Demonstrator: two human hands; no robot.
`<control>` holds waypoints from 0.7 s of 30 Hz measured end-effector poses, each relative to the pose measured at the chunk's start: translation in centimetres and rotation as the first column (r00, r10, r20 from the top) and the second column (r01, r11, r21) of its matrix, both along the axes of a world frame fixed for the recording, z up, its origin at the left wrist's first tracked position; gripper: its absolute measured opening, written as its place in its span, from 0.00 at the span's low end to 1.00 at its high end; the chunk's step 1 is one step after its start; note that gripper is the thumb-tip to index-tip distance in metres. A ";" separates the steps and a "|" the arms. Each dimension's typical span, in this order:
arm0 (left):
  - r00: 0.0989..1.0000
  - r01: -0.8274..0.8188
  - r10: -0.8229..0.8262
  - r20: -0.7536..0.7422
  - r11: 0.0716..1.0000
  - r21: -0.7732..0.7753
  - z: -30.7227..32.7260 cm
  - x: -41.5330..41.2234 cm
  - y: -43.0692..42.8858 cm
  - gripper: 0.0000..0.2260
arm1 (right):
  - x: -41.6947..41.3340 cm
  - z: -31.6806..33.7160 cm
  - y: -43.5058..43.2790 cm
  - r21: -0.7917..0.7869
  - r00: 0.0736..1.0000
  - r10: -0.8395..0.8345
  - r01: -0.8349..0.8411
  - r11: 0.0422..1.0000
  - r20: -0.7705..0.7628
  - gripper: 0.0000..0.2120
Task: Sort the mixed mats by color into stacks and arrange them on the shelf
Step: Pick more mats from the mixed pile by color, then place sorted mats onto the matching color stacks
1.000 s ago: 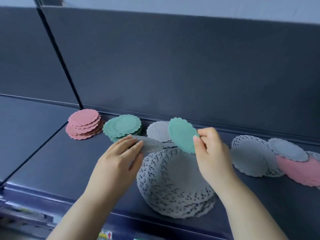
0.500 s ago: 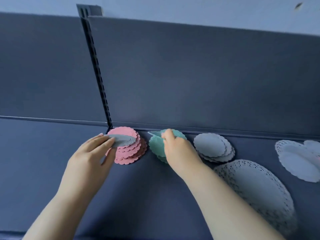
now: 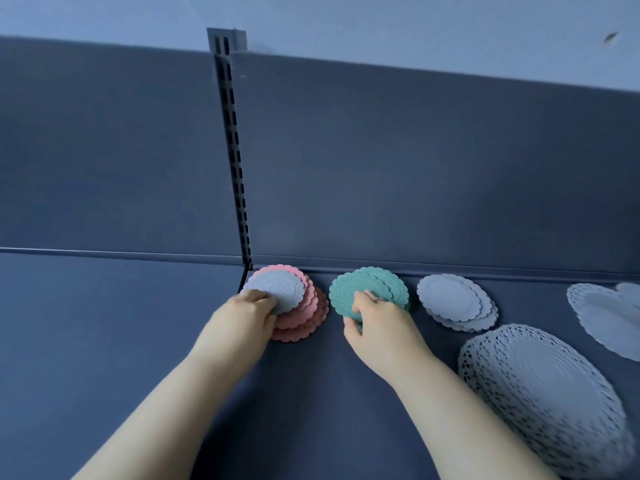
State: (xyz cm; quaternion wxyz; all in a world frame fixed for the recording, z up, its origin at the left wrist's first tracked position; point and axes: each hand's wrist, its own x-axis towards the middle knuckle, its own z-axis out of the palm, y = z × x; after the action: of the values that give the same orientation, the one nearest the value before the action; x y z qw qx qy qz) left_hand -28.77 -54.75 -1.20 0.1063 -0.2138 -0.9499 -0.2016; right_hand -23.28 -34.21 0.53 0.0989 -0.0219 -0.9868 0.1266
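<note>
Shelf (image 3: 104, 341) holds mat stacks (image 3: 457, 303) (several colours).

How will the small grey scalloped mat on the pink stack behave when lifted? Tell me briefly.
Probably light: the left hand holds the small grey scalloped mat by one edge alone. Likely slightly flexible, being thin, though it lies flat now. Its ribbed surface should resist sliding off the pink scalloped mat stack.
</note>
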 end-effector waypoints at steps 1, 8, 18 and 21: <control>1.000 0.008 -0.008 -0.007 1.000 -0.006 -0.4 0.0 0.0 0.08 | -0.1 0.0 0.0 -0.009 1.000 -0.014 0.014 1.000 0.000 0.08; 0.983 0.101 -0.111 -0.146 0.992 -0.074 -0.2 -0.2 -0.3 0.13 | 0.1 0.5 -0.4 -0.026 0.999 -0.043 0.043 0.999 0.030 0.07; 0.841 0.292 -0.264 -0.472 0.956 -0.013 5.4 1.2 6.5 0.05 | 3.1 2.1 2.9 -0.274 0.991 -0.122 0.104 0.956 -0.052 0.11; 0.843 0.354 -0.325 -0.429 0.935 -0.012 5.1 1.3 9.7 0.11 | 4.7 2.8 6.0 -0.278 0.973 -0.221 0.197 0.940 -0.058 0.12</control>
State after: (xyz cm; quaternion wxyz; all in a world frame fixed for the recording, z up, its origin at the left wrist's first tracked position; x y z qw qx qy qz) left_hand -27.49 -45.10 3.90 0.2798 -0.4133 -0.8437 -0.1977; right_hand -18.56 -28.20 3.28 0.1513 -0.1344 -0.9470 0.2495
